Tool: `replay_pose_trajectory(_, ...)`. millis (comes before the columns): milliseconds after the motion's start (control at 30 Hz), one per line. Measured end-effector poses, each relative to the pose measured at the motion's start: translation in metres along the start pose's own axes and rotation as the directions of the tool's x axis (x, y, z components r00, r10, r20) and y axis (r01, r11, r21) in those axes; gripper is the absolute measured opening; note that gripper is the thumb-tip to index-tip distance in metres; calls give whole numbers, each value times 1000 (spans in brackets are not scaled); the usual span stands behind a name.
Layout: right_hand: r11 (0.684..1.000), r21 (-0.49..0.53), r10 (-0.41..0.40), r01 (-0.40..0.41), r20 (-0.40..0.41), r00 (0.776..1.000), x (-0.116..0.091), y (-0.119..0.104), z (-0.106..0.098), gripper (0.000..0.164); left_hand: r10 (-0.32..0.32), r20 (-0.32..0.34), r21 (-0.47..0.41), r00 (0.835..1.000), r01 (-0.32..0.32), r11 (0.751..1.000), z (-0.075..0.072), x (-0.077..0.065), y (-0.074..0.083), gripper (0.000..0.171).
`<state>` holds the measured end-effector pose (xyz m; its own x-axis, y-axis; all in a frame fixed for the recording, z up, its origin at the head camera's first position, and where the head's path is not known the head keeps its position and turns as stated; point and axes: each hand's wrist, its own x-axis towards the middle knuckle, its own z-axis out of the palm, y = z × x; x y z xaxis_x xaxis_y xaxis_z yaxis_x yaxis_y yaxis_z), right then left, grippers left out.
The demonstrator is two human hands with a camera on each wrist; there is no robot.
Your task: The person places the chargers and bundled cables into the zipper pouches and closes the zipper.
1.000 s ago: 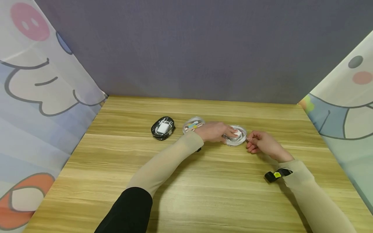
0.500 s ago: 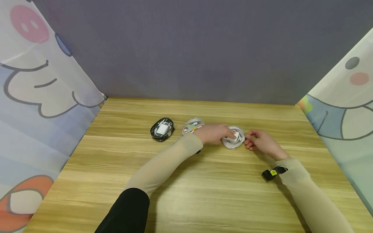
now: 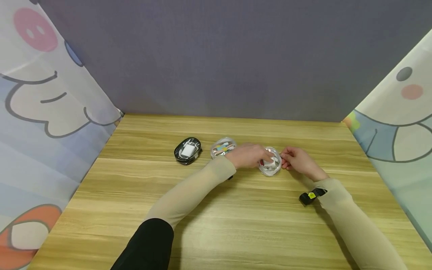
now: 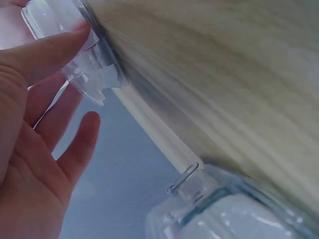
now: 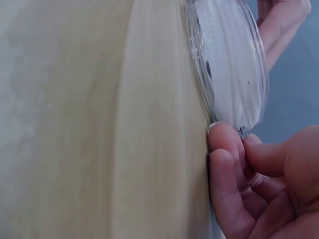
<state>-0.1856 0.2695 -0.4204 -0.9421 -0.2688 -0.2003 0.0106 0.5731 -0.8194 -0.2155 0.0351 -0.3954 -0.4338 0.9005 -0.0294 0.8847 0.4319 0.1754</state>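
A small round clear zip pouch (image 3: 270, 171) with white items inside is between both hands on the table. My left hand (image 3: 250, 154) grips it from the left; in the left wrist view the thumb (image 4: 62, 52) lies over the pouch's face with other fingers behind. My right hand (image 3: 299, 162) is at the pouch's right edge. In the right wrist view its thumb and forefinger pinch the small metal zipper pull (image 5: 242, 132) at the end of the pouch, which stands tilted up on its side there. Whether the zip is parted cannot be made out.
Left of the held pouch lies another clear round pouch (image 3: 222, 144) with colourful cables, partly behind my left hand. Farther left is a black-edged pouch (image 3: 187, 150) holding a white charger. The wooden table (image 3: 236, 225) meets a grey panel (image 3: 216, 63) at the back.
The pouch has turned a little and shifted slightly left and nearer to me. My right hand has moved slightly left along with its edge. A bit of red now shows at the pouch.
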Motion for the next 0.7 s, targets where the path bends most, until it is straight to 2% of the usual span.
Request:
replay_pose_trajectory(233, 999, 45, 11, -12, 23, 1000, -5, 4, -2, 19, -42, 14, -12, 999, 42, 999, 0, 0, 0, 46)
replay_pose_trajectory(700, 1000, 14, -5, 5, 29, 1000, -16, 6, -1, 17, -76, 28, 11, 997, 76, 997, 3, 0, -1, 44)
